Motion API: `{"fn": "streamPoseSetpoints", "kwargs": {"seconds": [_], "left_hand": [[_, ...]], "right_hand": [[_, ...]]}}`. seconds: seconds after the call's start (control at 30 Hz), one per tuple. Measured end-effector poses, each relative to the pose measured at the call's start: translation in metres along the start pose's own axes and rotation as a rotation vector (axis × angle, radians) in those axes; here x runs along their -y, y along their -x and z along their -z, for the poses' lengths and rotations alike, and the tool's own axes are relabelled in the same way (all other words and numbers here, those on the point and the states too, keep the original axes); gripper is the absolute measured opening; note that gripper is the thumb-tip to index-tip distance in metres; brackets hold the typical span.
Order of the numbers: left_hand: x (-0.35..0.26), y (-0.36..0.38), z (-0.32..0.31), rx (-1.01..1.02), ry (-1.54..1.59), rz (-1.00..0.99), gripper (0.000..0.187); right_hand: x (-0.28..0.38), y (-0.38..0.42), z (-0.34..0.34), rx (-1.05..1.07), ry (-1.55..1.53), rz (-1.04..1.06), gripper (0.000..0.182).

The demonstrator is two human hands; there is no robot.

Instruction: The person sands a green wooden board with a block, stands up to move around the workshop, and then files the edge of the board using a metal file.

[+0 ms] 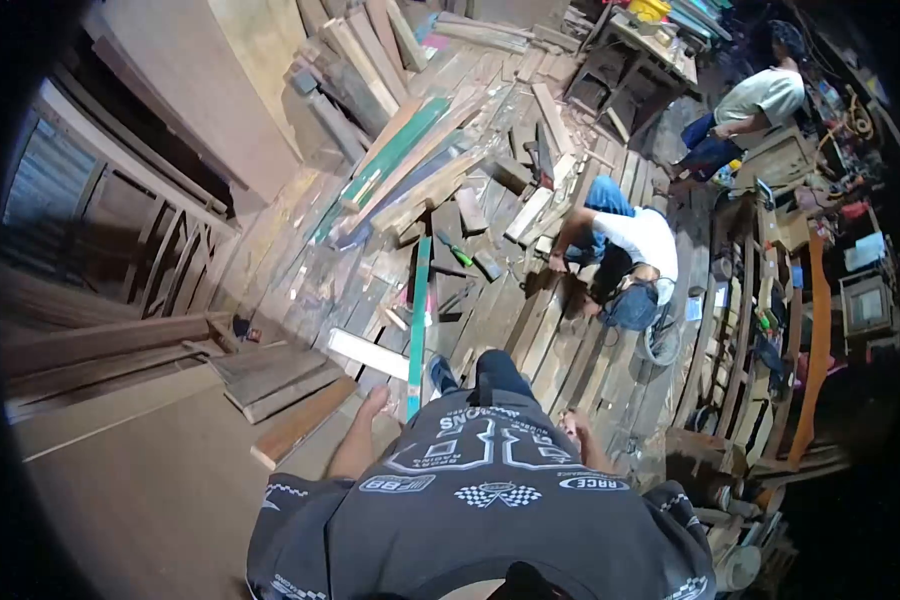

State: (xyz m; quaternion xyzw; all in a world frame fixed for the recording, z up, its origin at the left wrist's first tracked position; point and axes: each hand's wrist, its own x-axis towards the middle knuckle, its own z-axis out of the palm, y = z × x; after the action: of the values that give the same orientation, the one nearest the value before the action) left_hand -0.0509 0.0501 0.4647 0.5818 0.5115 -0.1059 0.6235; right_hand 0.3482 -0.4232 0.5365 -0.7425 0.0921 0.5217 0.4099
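Observation:
My left hand [375,399] hangs beside my body, between the brown boards on the left and a long green wooden strip [419,310]. It is small and seen from above, so its fingers cannot be made out. On my other side, my right hand [572,424] is held close to my shirt with the fingers curled; whatever may be inside them is too small to name. Ahead of my feet, a white board [370,353] lies on the plank floor. Past it are a green-handled tool [456,250] and several wood blocks.
A person [630,250] in a white shirt and cap crouches ahead right over long planks; another person [755,110] sits farther back. Stacked boards [280,395] stand at left. Green and brown lumber [400,150] lies ahead. A bucket [660,343] and cluttered shelving line the right.

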Motion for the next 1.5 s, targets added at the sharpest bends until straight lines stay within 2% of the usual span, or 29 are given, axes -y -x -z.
{"fn": "streamPoseSetpoints", "kwargs": {"seconds": [0.07, 0.17, 0.27, 0.37, 0.4, 0.53, 0.63, 0.67, 0.8, 0.9, 0.97, 1.1, 1.13, 1.23, 1.27, 1.37, 1.4, 1.5], "left_hand": [[-0.025, 0.028, -0.003, 0.029, 0.147, 0.131, 0.027], [-0.009, 0.02, -0.005, 0.011, 0.136, 0.124, 0.026], [-0.035, 0.032, -0.006, -0.013, 0.171, 0.193, 0.022], [-0.046, 0.016, -0.003, 0.06, 0.34, 0.047, 0.017], [-0.055, 0.012, -0.002, 0.131, 0.35, -0.049, 0.014], [-0.147, 0.019, -0.014, 0.13, 0.518, -0.055, 0.006], [-0.21, 0.02, -0.019, 0.377, 0.619, -0.326, 0.011], [-0.236, 0.035, -0.027, 0.321, 0.661, -0.327, 0.011], [-0.324, 0.089, -0.039, 0.49, 0.791, -0.469, 0.011], [-0.358, 0.097, -0.059, 0.629, 0.854, -0.473, 0.01], [-0.387, 0.113, -0.07, 0.751, 0.81, -0.446, 0.012], [-0.418, 0.115, -0.097, 0.918, 0.697, -0.388, 0.014], [-0.414, 0.091, -0.102, 1.009, 0.611, -0.425, 0.016], [-0.434, 0.082, -0.128, 1.082, 0.477, -0.322, 0.013], [-0.442, 0.085, -0.141, 1.122, 0.484, -0.269, 0.009], [-0.466, 0.134, -0.217, 1.024, 0.247, -0.254, 0.006], [-0.467, 0.122, -0.236, 1.147, 0.187, -0.286, 0.005], [-0.479, 0.134, -0.292, 1.303, 0.056, -0.268, 0.005]], "right_hand": [[0.017, 0.017, -0.012, -0.031, -0.005, 0.027, 0.016], [0.035, 0.021, -0.013, 0.015, -0.039, -0.012, 0.017], [0.068, 0.039, -0.032, -0.04, -0.053, 0.021, 0.023], [0.126, 0.048, -0.045, 0.063, -0.123, 0.009, 0.025], [0.147, 0.057, -0.054, 0.145, -0.162, 0.102, 0.024], [0.229, 0.095, -0.094, 0.471, -0.274, 0.332, 0.026], [0.276, 0.13, -0.123, 0.657, -0.288, 0.39, 0.029], [0.285, 0.139, -0.129, 0.693, -0.267, 0.406, 0.029], [0.311, 0.175, -0.136, 0.832, -0.289, 0.496, 0.025], [0.306, 0.189, -0.126, 0.786, -0.386, 0.491, 0.025], [0.297, 0.189, -0.11, 0.822, -0.386, 0.56, 0.031], [0.277, 0.201, -0.084, 0.607, -0.428, 0.621, 0.03], [0.274, 0.211, -0.079, 0.561, -0.455, 0.646, 0.03], [0.252, 0.227, -0.066, 0.391, -0.53, 0.693, 0.031], [0.237, 0.225, -0.06, 0.335, -0.567, 0.695, 0.031], [0.176, 0.253, -0.011, 0.207, -0.697, 0.765, 0.032], [0.158, 0.259, -0.003, 0.169, -0.752, 0.779, 0.033], [0.113, 0.287, 0.021, 0.081, -0.864, 0.858, 0.036]]}}
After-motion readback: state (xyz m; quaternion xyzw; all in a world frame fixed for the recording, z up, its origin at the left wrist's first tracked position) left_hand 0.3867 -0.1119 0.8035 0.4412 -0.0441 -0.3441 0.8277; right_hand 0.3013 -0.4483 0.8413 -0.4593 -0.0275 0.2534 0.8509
